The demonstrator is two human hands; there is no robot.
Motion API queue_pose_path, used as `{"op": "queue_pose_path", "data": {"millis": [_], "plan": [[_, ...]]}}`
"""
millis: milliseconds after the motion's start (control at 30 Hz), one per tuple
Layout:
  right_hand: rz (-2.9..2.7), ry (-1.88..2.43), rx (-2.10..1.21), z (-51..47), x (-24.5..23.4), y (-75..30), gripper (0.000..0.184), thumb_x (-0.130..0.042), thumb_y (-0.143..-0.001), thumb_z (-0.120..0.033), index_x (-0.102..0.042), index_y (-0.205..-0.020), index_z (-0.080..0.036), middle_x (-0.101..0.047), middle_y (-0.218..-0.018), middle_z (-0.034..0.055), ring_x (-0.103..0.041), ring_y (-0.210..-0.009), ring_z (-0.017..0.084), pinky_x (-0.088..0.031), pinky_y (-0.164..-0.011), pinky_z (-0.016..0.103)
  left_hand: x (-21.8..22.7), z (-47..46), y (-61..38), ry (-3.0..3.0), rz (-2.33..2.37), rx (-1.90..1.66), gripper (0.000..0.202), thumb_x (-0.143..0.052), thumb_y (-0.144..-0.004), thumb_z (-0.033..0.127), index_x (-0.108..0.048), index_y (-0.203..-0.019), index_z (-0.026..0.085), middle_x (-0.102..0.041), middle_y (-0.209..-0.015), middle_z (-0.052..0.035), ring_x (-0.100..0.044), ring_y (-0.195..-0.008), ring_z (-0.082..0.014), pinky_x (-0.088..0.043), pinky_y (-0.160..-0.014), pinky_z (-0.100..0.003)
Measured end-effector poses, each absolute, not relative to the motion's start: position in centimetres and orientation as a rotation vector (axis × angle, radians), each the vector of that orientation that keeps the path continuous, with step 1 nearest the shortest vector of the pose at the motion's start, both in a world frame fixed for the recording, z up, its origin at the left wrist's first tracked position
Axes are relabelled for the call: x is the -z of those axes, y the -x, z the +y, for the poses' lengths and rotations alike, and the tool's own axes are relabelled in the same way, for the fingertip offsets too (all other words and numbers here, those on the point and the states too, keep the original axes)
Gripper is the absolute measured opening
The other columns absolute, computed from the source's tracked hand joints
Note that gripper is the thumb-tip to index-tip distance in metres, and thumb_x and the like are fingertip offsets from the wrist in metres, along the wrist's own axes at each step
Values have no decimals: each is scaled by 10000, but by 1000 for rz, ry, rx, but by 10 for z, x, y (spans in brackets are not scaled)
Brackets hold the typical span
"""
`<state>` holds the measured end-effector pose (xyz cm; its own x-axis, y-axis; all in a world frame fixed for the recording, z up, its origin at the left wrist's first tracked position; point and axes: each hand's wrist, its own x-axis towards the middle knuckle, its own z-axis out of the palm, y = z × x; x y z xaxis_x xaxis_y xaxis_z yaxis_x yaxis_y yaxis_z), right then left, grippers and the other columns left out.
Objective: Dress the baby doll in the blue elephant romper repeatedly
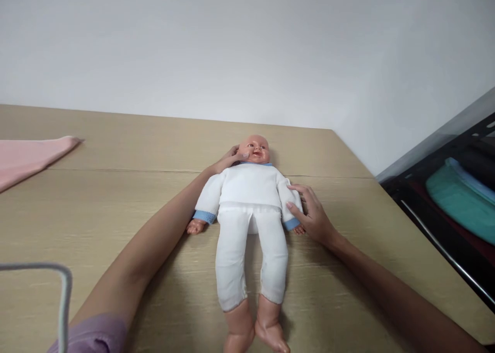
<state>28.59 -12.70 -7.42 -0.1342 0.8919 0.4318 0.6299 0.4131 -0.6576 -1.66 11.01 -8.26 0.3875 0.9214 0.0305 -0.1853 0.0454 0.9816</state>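
Note:
A baby doll [251, 188] in a white top with blue cuffs and collar and white trousers lies on its back on the wooden table [162, 275]. Its bald head points to the far side and its bare feet toward me. My left hand [232, 157] cups the side of the doll's head, thumb along the cheek; the other fingers are partly hidden behind the head. At the doll's arm on the right, my right hand [309, 213] has its thumb and fingers curved round the white sleeve.
Pink cloth [31, 159] lies at the table's left. A grey bent tube or cable [64, 296] shows at the lower left. Beyond the right edge stands a black rack [425, 229] with a teal folded item [460, 198]. Behind the table rises a pale wall [193, 48].

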Motion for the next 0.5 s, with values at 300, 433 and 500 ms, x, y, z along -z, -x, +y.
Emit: {"op": "queue_pose_path", "data": {"millis": [300,433,500], "plan": [[-1853,1298,-413,-127,75,-287,413,-648,-1095,-504,-607,-1455,-305,-653,-1473,130,-612,-1414,340,-485,-1240,592,80,106,15,-1211,762,-981,935,-1001,-678,517,-640,-1469,174,-677,-1567,-212,-583,-1522,-482,-442,-1309,-586],[-1847,1296,-424,-126,75,-287,413,-649,-1090,-518,-610,-1444,-309,-661,-1470,127,-618,-1409,344,-495,-1233,588,80,108,17,-1230,775,-966,919,-993,-682,525,-650,-1464,184,-679,-1570,-201,-589,-1519,-475,-441,-1311,-589],[-1842,1299,-427,-126,75,-287,416,-650,-1088,-524,-613,-1442,-309,-664,-1467,122,-623,-1405,343,-499,-1228,582,79,109,18,-1243,784,-957,905,-994,-687,525,-660,-1457,187,-681,-1570,-201,-590,-1522,-473,-442,-1311,-590]]}}
